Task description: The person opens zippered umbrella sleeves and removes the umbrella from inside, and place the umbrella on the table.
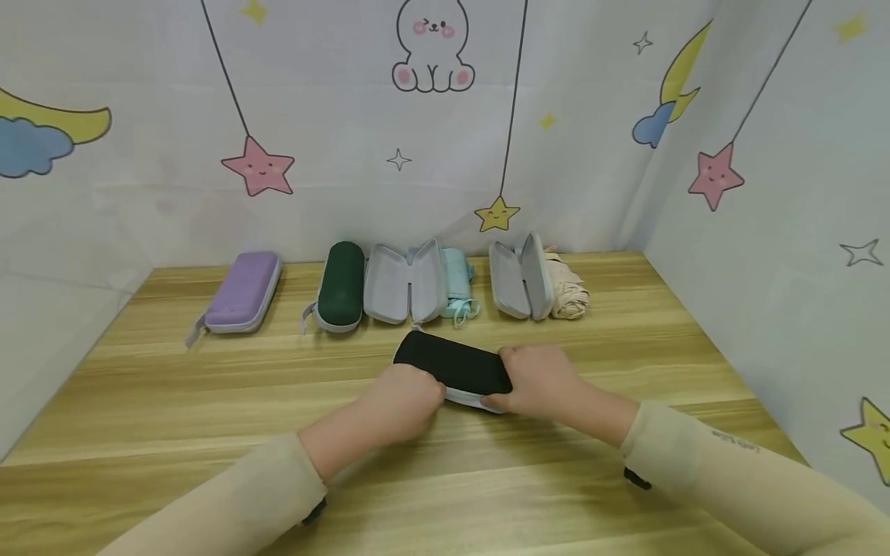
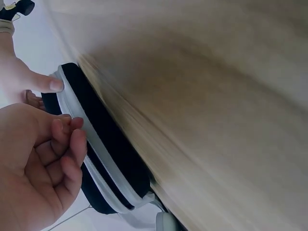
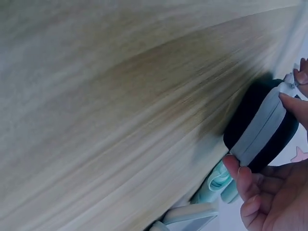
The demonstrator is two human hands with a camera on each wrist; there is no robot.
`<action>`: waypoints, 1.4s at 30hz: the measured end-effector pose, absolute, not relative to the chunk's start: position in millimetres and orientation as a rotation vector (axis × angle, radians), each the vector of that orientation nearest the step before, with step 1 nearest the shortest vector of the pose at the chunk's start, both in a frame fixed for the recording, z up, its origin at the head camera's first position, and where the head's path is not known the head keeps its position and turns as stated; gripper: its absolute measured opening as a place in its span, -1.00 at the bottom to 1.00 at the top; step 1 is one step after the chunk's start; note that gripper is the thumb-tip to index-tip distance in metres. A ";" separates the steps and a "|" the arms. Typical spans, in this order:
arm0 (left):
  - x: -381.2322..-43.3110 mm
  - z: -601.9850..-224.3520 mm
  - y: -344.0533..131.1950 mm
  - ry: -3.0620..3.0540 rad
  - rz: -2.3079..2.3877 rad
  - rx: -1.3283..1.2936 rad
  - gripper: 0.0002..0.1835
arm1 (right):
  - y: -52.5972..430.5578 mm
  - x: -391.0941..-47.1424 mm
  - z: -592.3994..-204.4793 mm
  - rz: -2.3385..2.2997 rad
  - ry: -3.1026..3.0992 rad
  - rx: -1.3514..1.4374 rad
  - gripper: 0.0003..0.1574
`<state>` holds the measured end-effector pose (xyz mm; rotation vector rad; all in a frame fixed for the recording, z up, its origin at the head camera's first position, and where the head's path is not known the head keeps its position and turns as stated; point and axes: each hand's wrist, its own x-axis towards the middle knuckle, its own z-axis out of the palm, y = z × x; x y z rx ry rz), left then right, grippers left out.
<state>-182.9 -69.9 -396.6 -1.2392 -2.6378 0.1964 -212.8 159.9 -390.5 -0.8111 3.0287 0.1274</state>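
A black zip case [image 1: 455, 363] with a pale grey zipper band lies at the middle of the table, turned at a slant. My left hand [image 1: 403, 398] pinches the zipper pull [image 3: 292, 83] on the near side, its fingers curled in. Around the case's right end my right hand [image 1: 538, 382] holds on, thumb on the zipper band [image 2: 72, 103] and fingers over the far side. In the left wrist view the zipper is parted from the left end up to about my left hand; beyond it, toward my right hand, the band is joined.
Along the back stand a purple case [image 1: 243, 289], a dark green case [image 1: 342, 284] and two opened grey-lined cases [image 1: 389, 286]. A light blue folded bundle [image 1: 456, 282] with a cord and a crumpled beige bundle [image 1: 568, 289] sit beside these. Patterned curtain [image 1: 334, 116] hangs behind.
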 end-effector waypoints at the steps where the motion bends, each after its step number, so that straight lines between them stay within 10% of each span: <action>1: -183.4 -396.7 -69.3 -2.651 0.192 -1.234 -0.79 | 160.2 -212.0 -390.9 0.131 3.035 -0.803 -0.09; 21: -192.2 -401.1 -64.5 -2.856 0.058 -1.139 -0.86 | 183.2 -189.9 -378.2 0.229 2.958 -1.078 -0.09; 30: -197.0 -398.0 -63.4 -2.852 0.109 -1.127 -0.85 | 187.6 -188.3 -367.6 0.270 2.918 -1.334 -0.40; 42: -204.5 -397.6 -61.9 -2.847 0.158 -1.085 -0.92 | 173.2 -192.5 -371.0 0.216 2.876 -1.329 0.19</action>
